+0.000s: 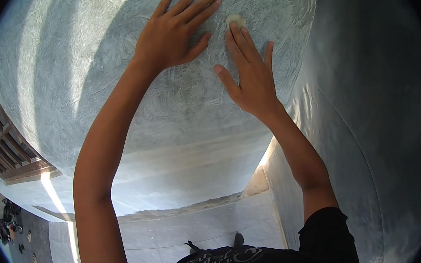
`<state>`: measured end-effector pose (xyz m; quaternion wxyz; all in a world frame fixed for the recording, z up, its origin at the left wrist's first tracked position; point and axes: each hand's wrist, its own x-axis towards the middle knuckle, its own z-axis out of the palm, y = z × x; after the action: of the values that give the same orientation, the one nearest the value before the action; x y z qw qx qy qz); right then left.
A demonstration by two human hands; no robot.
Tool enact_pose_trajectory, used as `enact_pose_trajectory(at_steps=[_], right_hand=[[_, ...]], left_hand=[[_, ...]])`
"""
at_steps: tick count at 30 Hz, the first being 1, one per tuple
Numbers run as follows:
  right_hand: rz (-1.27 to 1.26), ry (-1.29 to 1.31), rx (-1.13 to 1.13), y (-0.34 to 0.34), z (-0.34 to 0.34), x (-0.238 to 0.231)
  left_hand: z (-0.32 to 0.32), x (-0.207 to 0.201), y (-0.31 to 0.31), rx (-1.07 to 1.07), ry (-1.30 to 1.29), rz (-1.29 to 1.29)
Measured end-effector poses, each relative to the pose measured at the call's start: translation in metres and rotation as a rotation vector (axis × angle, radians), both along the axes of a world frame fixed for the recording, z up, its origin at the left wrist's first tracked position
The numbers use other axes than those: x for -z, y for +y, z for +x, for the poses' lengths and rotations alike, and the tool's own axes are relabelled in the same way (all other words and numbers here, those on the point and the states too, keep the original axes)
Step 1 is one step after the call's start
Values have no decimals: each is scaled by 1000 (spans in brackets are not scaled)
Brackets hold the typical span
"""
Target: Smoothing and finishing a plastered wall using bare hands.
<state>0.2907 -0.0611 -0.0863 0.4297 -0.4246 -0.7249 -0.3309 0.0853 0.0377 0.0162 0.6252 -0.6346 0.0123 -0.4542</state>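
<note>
A grey-blue wall [167,105] with a rough, streaked surface fills the view ahead of me. My left hand [173,33] lies open on it, fingers spread and pointing up and to the right; it holds nothing. To its right, the fingertips of my right hand [252,71] press a small pale pad [236,21] against the wall. The thumb and little finger of that hand are stretched out to the sides. Part of the pad is hidden under the fingers, and its material I cannot make out.
A brown wooden window grille [5,131] is at the left. Grey sheeting [366,116] hangs on the right side. Pale floor tiles [190,232] lie below. At the lower left, a bicycle-like object [8,219] and small items stand on darker ground. Sunlight streaks cross the wall.
</note>
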Motion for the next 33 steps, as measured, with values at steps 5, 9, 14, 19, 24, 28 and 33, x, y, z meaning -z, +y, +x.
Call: enact_pose_trajectory(at_steps=[5, 9, 14, 19, 24, 28, 33], right_hand=[[-1, -12, 15, 3, 6, -29], [7, 4, 11, 0, 5, -4], [15, -40, 30, 4, 7, -26], [37, -4, -18, -1, 1, -6], [-5, -4, 44, 2, 8, -27], [37, 27, 9, 5, -1, -12], [-71, 69, 53, 2, 12, 7]], left_hand=[[-3, -3, -47, -265, 99, -664], [-2, 1, -42, -263, 110, -657], [2, 9, -27, -211, -22, -464], [-4, 9, -35, -242, 46, -581], [7, 8, -16, -181, -21, -476], [-2, 11, -11, -38, 19, -288], [7, 13, -29, -125, -9, -468]])
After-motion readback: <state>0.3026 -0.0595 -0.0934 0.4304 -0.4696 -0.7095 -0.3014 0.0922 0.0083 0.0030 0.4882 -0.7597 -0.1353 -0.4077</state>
